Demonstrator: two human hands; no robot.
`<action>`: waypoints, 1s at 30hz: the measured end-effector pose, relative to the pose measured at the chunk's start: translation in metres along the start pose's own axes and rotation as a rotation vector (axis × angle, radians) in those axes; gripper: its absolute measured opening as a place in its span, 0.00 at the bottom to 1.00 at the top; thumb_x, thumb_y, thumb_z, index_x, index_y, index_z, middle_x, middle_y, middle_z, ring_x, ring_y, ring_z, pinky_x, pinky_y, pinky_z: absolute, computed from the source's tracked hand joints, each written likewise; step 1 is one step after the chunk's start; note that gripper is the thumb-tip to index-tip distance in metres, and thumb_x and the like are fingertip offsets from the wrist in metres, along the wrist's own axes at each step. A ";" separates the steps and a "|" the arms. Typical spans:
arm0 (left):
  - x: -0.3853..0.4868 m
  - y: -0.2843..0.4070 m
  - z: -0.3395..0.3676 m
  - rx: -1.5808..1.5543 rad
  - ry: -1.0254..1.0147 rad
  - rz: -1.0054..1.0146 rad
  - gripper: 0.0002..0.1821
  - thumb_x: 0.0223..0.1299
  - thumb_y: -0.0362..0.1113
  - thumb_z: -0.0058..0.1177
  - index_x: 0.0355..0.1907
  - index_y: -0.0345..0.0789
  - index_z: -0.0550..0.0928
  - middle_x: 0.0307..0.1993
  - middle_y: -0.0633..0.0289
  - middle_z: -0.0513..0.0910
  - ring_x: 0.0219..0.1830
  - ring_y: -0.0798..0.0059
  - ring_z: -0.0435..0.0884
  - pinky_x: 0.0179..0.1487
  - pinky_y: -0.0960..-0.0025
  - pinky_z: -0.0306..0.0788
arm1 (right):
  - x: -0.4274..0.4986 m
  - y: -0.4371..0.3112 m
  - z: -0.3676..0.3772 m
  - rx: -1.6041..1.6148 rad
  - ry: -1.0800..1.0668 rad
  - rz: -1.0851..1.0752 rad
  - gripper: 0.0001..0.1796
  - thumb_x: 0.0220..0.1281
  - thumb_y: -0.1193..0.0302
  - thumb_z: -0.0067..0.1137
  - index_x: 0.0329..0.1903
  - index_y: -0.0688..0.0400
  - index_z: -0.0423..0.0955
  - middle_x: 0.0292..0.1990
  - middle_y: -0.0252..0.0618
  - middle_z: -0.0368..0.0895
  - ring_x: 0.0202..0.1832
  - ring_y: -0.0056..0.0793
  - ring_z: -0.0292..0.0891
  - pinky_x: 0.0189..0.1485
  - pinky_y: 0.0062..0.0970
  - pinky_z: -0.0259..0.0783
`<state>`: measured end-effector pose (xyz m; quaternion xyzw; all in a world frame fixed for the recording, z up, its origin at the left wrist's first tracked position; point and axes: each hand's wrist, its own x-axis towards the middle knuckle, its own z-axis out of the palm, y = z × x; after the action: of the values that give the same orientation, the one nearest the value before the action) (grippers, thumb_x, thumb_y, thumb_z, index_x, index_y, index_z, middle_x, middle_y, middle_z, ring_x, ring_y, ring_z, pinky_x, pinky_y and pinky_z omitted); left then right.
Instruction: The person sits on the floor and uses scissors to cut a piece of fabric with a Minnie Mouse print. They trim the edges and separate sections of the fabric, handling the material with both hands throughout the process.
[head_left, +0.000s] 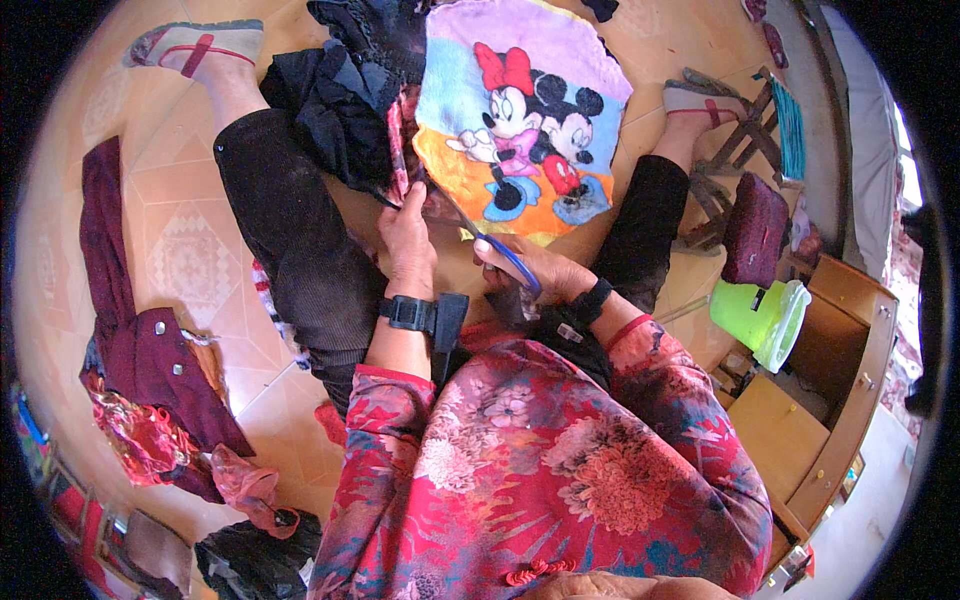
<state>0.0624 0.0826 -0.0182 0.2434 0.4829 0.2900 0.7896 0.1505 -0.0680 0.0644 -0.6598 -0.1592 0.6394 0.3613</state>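
My right hand (544, 268) grips a pair of scissors (511, 261) by its blue handle, with the blades pointing up and left towards my left hand. Between the fingers of my left hand (407, 238) is the lower end of a red patterned cloth (397, 139). The blades reach close to this cloth; whether they touch it I cannot tell. Just beyond both hands lies a fleecy cloth piece (517, 176) printed with two cartoon mice, its edges cut unevenly. Black fabric (330, 112) is heaped to its left, partly under the red cloth.
My outstretched legs flank the cloths on the tiled floor (187, 247). At left lie a maroon garment (161, 352) and a red plastic bag (244, 480). A folding stool (787, 124), a green bucket (742, 311) and a wooden cabinet (847, 352) stand at right.
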 end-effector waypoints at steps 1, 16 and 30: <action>-0.001 0.001 0.000 0.037 0.026 -0.030 0.17 0.61 0.32 0.63 0.53 0.30 0.83 0.48 0.66 0.83 0.47 0.76 0.79 0.55 0.68 0.71 | 0.004 -0.001 0.002 -0.007 0.015 -0.014 0.36 0.65 0.32 0.50 0.40 0.57 0.73 0.26 0.27 0.71 0.29 0.17 0.67 0.32 0.20 0.65; -0.005 0.003 0.001 0.041 0.023 -0.016 0.15 0.64 0.33 0.60 0.51 0.30 0.83 0.46 0.66 0.83 0.45 0.77 0.79 0.52 0.69 0.72 | 0.025 0.000 0.004 -0.076 0.094 0.006 0.29 0.68 0.39 0.55 0.33 0.55 0.72 0.21 0.26 0.68 0.23 0.15 0.64 0.24 0.21 0.58; -0.008 0.006 0.003 0.094 -0.037 0.100 0.14 0.66 0.32 0.58 0.52 0.31 0.83 0.47 0.68 0.83 0.45 0.79 0.78 0.51 0.71 0.72 | 0.029 -0.022 0.010 -0.096 0.085 -0.074 0.33 0.65 0.34 0.53 0.26 0.53 0.72 0.18 0.24 0.64 0.20 0.18 0.59 0.22 0.26 0.52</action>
<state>0.0605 0.0811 -0.0084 0.3094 0.4686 0.3013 0.7706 0.1503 -0.0307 0.0592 -0.6967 -0.1982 0.5885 0.3592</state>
